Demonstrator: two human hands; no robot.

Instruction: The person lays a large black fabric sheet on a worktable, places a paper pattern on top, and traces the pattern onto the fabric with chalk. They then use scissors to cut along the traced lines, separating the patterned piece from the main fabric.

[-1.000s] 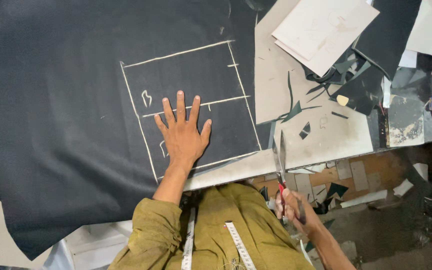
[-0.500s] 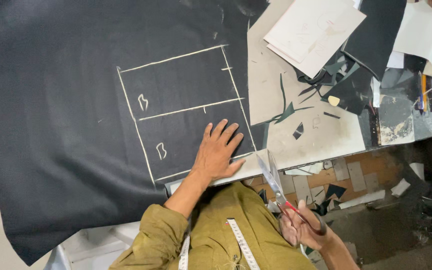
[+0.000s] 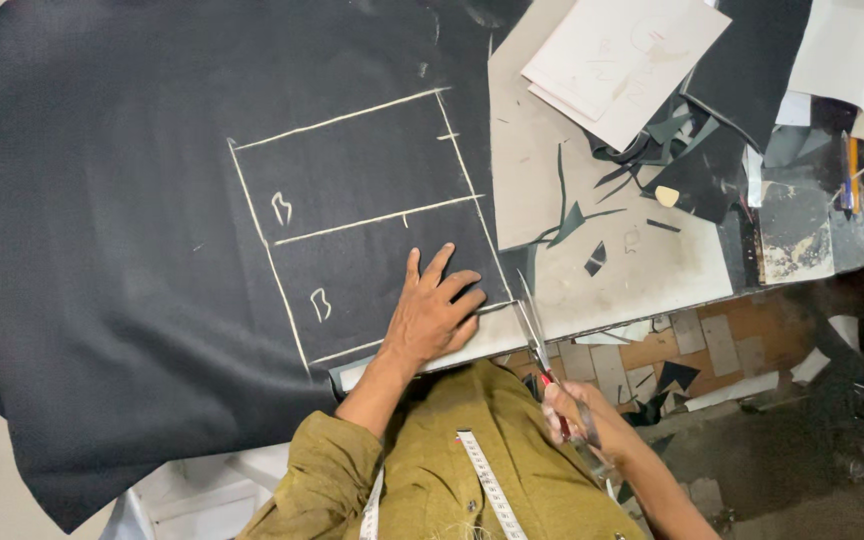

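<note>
A large sheet of black fabric (image 3: 122, 200) covers the table, with a chalk rectangle (image 3: 362, 210) drawn on it and split by a middle line. My left hand (image 3: 434, 312) lies flat on the cloth at the rectangle's lower right corner, fingers spread. My right hand (image 3: 577, 418), below the table edge, grips a pair of scissors (image 3: 535, 335) by red handles. Their blades point up to the fabric's edge, right beside my left fingertips. A white measuring tape (image 3: 487, 485) hangs round my neck over an olive shirt.
Bare pale tabletop (image 3: 652, 270) lies right of the cloth, with black offcuts (image 3: 642, 150) scattered on it. White paper sheets (image 3: 622, 60) lie at the top right, more black pieces beside them. Pencils (image 3: 852, 170) rest at the far right. Scraps litter the floor (image 3: 712, 350) below.
My left hand has slid down and right across the cloth, from the rectangle's middle to its lower right corner. The scissors have risen from beside my lap to the fabric's edge.
</note>
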